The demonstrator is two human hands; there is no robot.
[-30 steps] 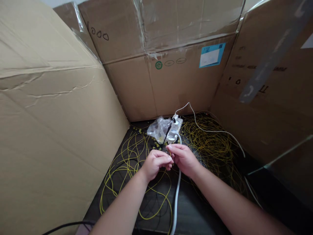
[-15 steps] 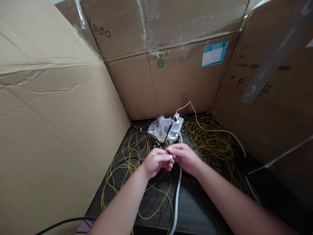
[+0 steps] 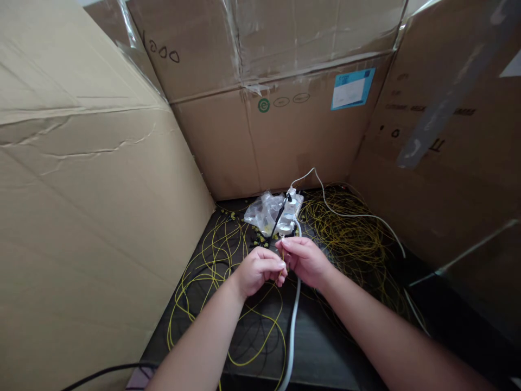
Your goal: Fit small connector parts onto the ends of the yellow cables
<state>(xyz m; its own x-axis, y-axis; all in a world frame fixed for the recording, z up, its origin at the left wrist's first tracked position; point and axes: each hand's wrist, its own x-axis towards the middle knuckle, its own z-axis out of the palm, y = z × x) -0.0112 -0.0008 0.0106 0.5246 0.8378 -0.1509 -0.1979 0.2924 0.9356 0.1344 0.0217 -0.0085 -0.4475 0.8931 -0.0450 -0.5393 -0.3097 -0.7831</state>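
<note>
Cardboard walls (image 3: 301,146), dark tabletop (image 3: 313,331)

You have a thin yellow strand (image 3: 283,253) in your fingertips, with a short stretch showing between your two grips. It runs nearly straight and close to upright, from your left hand (image 3: 260,270) up to your right hand (image 3: 307,262). A small pale bit shows at your right grip, too tiny to make out. Your curled left fingers hide the strand's lower run.

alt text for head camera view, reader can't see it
Left hand and right hand pinch a thin yellow strand over a dark surface; beyond lie a power strip and plastic bag, with yellow coils either side and cardboard behind.
</note>
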